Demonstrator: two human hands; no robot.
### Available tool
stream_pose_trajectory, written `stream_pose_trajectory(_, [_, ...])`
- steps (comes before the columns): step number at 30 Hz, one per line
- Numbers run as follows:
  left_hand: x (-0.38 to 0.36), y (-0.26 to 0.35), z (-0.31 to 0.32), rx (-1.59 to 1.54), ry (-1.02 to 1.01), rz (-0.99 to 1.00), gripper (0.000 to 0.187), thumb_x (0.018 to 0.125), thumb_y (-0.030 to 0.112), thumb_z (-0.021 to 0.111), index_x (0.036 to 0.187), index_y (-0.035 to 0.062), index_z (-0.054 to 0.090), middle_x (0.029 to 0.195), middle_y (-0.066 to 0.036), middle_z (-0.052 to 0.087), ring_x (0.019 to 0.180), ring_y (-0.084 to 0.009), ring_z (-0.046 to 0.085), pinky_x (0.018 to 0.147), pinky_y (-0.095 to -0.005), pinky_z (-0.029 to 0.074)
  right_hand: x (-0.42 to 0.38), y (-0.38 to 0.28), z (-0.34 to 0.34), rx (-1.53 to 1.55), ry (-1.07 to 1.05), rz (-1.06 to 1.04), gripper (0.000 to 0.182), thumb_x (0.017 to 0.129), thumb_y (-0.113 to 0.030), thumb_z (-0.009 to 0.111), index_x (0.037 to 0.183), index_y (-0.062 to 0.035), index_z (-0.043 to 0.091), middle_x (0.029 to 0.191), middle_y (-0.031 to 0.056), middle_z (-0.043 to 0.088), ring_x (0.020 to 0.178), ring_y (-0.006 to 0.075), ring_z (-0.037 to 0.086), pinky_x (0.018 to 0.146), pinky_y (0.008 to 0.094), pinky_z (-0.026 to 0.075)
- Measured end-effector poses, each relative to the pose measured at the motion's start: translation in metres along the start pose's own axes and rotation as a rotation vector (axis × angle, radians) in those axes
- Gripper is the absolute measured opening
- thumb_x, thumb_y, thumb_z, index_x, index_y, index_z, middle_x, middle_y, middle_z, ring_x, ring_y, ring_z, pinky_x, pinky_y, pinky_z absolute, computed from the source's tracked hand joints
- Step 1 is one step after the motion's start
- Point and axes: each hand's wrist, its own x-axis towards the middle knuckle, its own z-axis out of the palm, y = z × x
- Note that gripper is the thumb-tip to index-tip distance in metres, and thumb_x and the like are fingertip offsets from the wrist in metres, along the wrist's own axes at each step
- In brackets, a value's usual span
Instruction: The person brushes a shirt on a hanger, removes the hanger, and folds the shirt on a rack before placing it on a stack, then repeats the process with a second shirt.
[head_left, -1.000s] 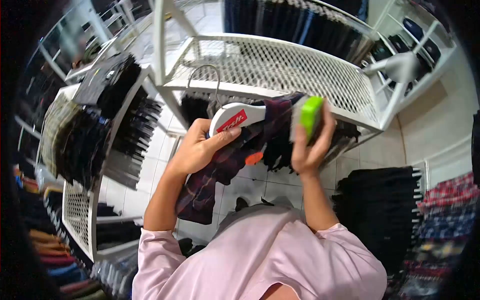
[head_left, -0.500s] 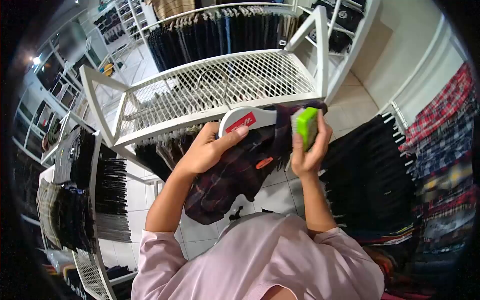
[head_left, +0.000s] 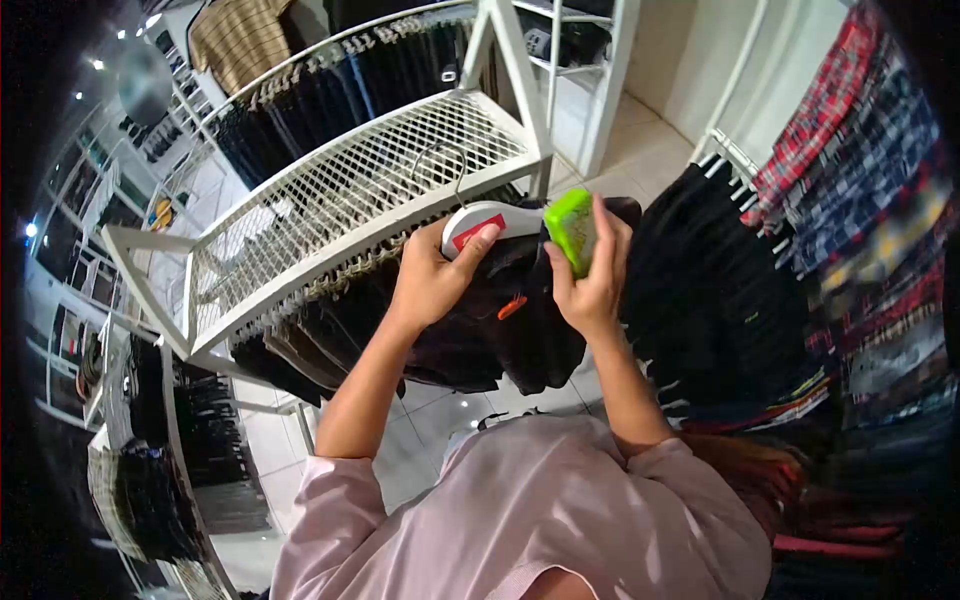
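Observation:
My left hand (head_left: pixel 436 278) grips a white clothes hanger (head_left: pixel 518 221) near its neck, the thumb resting by a red label (head_left: pixel 478 233). From the hanger drapes a dark garment (head_left: pixel 463 335) with an orange tag (head_left: pixel 512 307) on its front. In my right hand (head_left: pixel 598 285) is a bright green brush (head_left: pixel 565 222), fingers and thumb closed around its sides. The brush sits close over the garment's shoulder, at the right end of the hanger. The hanger's metal hook (head_left: pixel 458 185) points up toward the rack.
A white rack with a mesh top (head_left: pixel 330 200) stands in front of me, trousers (head_left: pixel 310 340) hanging beneath. Black garments (head_left: pixel 725 300) and plaid shirts (head_left: pixel 865 170) hang at my right. More folded and hanging clothes (head_left: pixel 150 490) fill a rack on the left. White floor tiles (head_left: pixel 405 440) show below.
The view has turned, so the rack sits further left and tilted. The brush has turned and moved left against the hanger's arm. The garment now hangs straighter down.

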Motion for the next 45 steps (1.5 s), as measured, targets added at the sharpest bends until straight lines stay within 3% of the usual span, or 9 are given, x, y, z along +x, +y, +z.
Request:
stream_pose_trajectory(2, [0.003, 0.005, 0.011, 0.003, -0.002, 0.015, 0.038, 0.101, 0.033, 0.070, 0.112, -0.0037, 0.073, 0.075, -0.001, 0.062, 0.071, -0.0091, 0.052, 0.068, -0.0306, 0.047, -0.008, 0.041, -0.002, -0.180, 0.123, 0.014, 0.076, 0.094, -0.024, 0.075, 0.153, 0.0054, 0.037, 0.134, 0.0288, 0.050, 0.121, 0.0442, 0.053, 0.102, 0.0486, 0.045])
stream_pose_trajectory(5, [0.003, 0.005, 0.010, 0.004, -0.011, -0.053, 0.041, 0.101, 0.036, 0.070, 0.111, -0.0036, 0.074, 0.076, 0.000, 0.065, 0.072, -0.0080, 0.054, 0.068, -0.0290, 0.048, -0.033, 0.121, -0.024, -0.360, 0.225, 0.601, 0.065, 0.099, -0.025, 0.069, 0.153, -0.0017, 0.040, 0.131, 0.0278, 0.050, 0.118, 0.0448, 0.055, 0.098, 0.0491, 0.047])
stream_pose_trajectory(10, [0.010, -0.007, 0.027, -0.117, -0.056, 0.055, 0.040, 0.101, 0.036, 0.070, 0.103, -0.0038, 0.074, 0.072, 0.003, 0.061, 0.070, -0.0057, 0.049, 0.063, -0.0284, 0.044, -0.026, 0.057, -0.057, -0.278, 0.350, 0.335, 0.066, 0.095, -0.022, 0.074, 0.149, 0.0019, 0.045, 0.131, 0.0258, 0.054, 0.117, 0.0424, 0.057, 0.101, 0.0473, 0.047])
stream_pose_trajectory(14, [0.013, -0.002, 0.040, -0.084, -0.234, -0.073, 0.038, 0.097, 0.033, 0.076, 0.107, -0.0039, 0.075, 0.076, 0.000, 0.066, 0.072, -0.0070, 0.053, 0.066, -0.0291, 0.048, -0.032, 0.019, -0.041, -0.162, 0.004, 0.025, 0.074, 0.091, -0.025, 0.078, 0.151, 0.0020, 0.044, 0.127, 0.0247, 0.055, 0.119, 0.0400, 0.055, 0.101, 0.0478, 0.046])
stream_pose_trajectory(20, [0.008, -0.015, 0.029, -0.048, -0.253, 0.003, 0.039, 0.096, 0.032, 0.077, 0.110, -0.0036, 0.075, 0.087, -0.007, 0.075, 0.081, -0.0089, 0.063, 0.077, -0.0300, 0.054, -0.084, 0.116, -0.091, -0.498, 0.316, 0.631, 0.065, 0.096, -0.025, 0.073, 0.150, -0.0025, 0.046, 0.129, 0.0259, 0.054, 0.118, 0.0425, 0.056, 0.103, 0.0480, 0.046])
stream_pose_trajectory(29, [0.010, -0.009, 0.035, -0.152, -0.467, 0.049, 0.036, 0.093, 0.026, 0.081, 0.110, -0.0043, 0.075, 0.090, -0.007, 0.077, 0.081, -0.0082, 0.062, 0.077, -0.0295, 0.054, -0.067, -0.025, -0.059, -0.331, 0.071, 0.211, 0.073, 0.088, -0.018, 0.080, 0.150, -0.0015, 0.047, 0.128, 0.0247, 0.054, 0.121, 0.0420, 0.056, 0.101, 0.0474, 0.047])
stream_pose_trajectory(34, [0.007, -0.014, 0.024, -0.195, -0.647, 0.075, 0.034, 0.088, 0.021, 0.085, 0.107, -0.0041, 0.076, 0.089, -0.006, 0.077, 0.080, -0.0063, 0.062, 0.075, -0.0280, 0.054, -0.141, 0.046, -0.141, -0.653, 0.251, 0.793, 0.064, 0.098, -0.024, 0.069, 0.154, -0.0061, 0.044, 0.133, 0.0241, 0.054, 0.122, 0.0412, 0.057, 0.103, 0.0465, 0.047])
stream_pose_trajectory(38, [0.011, 0.009, 0.034, -0.206, -0.857, 0.170, 0.030, 0.080, 0.014, 0.091, 0.098, -0.0039, 0.076, 0.086, -0.003, 0.075, 0.078, -0.0053, 0.062, 0.071, -0.0265, 0.053, -0.122, -0.008, -0.196, -0.234, 0.256, 0.609, 0.052, 0.099, -0.023, 0.062, 0.145, 0.0005, 0.054, 0.137, 0.0206, 0.060, 0.126, 0.0298, 0.059, 0.106, 0.0400, 0.045])
stream_pose_trajectory(45, [0.039, 0.029, 0.088, -0.279, -1.050, 0.461, 0.033, 0.079, 0.018, 0.091, 0.103, 0.0020, 0.075, 0.085, -0.003, 0.076, 0.079, -0.0073, 0.066, 0.072, -0.0292, 0.054, -0.108, -0.086, -0.200, 0.546, -0.312, 0.878, 0.064, 0.081, -0.014, 0.083, 0.137, 0.0002, 0.057, 0.122, 0.0046, 0.068, 0.111, 0.0136, 0.061, 0.099, 0.0295, 0.049])
